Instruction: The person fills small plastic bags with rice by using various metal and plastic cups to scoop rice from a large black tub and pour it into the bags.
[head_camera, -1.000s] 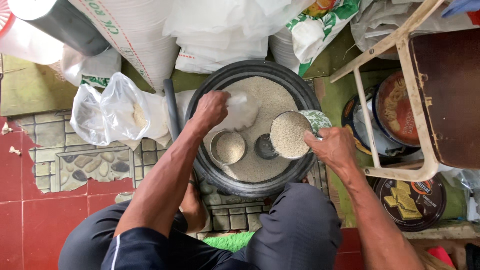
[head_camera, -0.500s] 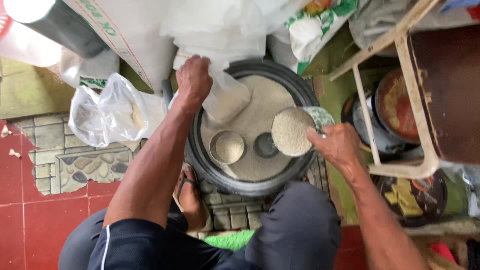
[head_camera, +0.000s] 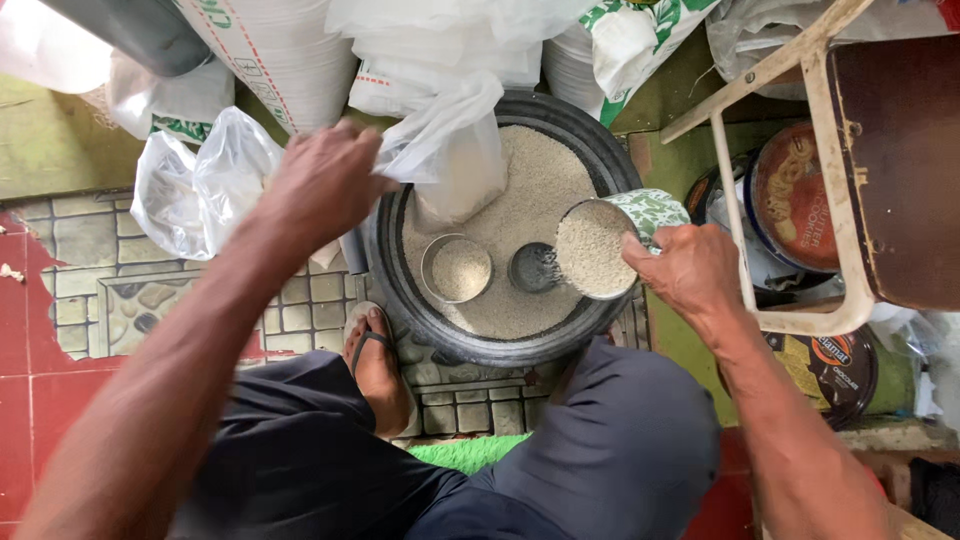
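A large black round tub of rice sits on the tiled floor in front of me. My left hand grips the top of a clear plastic bag partly filled with rice, holding it up over the tub's left side. My right hand holds a patterned cup heaped with rice, tilted above the tub's right edge. A small metal tin with rice and a darker small tin lie in the rice between my hands.
White sacks and plastic bags crowd the far side. A wooden stool frame stands at the right over round biscuit tins. My sandalled foot rests by the tub's near edge.
My left hand has lifted the plastic bag up and to the left, out of the tub's middle. The right hand with the cup of rice has stayed nearly still.
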